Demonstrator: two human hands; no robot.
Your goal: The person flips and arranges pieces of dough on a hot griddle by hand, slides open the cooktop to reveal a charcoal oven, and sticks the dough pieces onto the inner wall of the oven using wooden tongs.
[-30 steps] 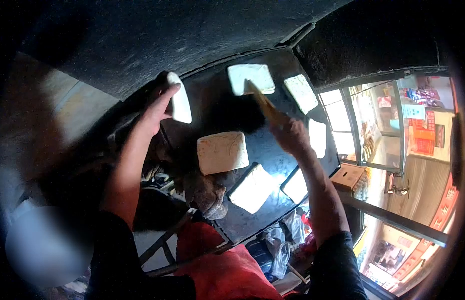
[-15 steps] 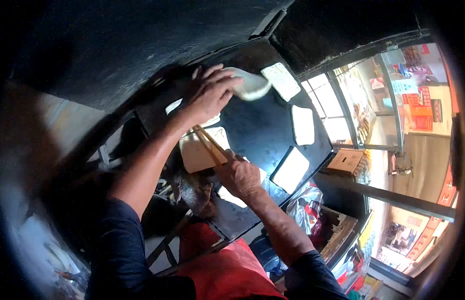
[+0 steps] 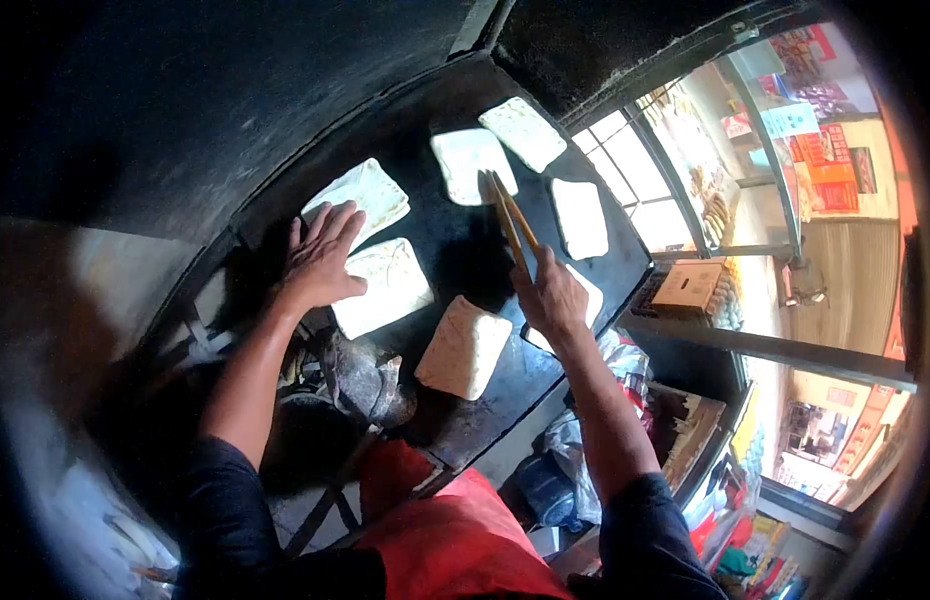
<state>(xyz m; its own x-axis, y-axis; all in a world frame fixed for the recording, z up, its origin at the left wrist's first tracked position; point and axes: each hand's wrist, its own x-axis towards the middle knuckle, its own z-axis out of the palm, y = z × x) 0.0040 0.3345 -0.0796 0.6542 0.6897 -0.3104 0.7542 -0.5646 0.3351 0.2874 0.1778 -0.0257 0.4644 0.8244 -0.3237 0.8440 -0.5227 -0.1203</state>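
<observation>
Several flat, pale rectangles of dough lie on a dark griddle [image 3: 465, 240]. My left hand [image 3: 325, 262] is open with its fingers spread. Its fingertips lie over the edge of the far-left dough piece [image 3: 370, 198], and the thumb points over the nearer dough piece [image 3: 390, 290]. A pair of long wooden chopsticks [image 3: 513, 222] is gripped in my right hand [image 3: 555, 298]. Their tips meet the lower edge of the upper dough piece [image 3: 473, 165]. Under my right hand another dough piece [image 3: 585, 295] is partly hidden. One more dough piece [image 3: 465, 348] sits near the front edge.
A dark metal panel [image 3: 185, 120] rises behind the griddle on the left. To the right are a window frame [image 3: 635, 190] and a cardboard box [image 3: 688, 285] beside egg trays. Plastic bags [image 3: 625, 370] hang near the front right. A crumpled greyish thing [image 3: 360, 375] is at the near-left edge.
The dough piece that was in my left hand now lies flat on the griddle. My left hand has moved down and left; my right hand with the chopsticks has moved right and up.
</observation>
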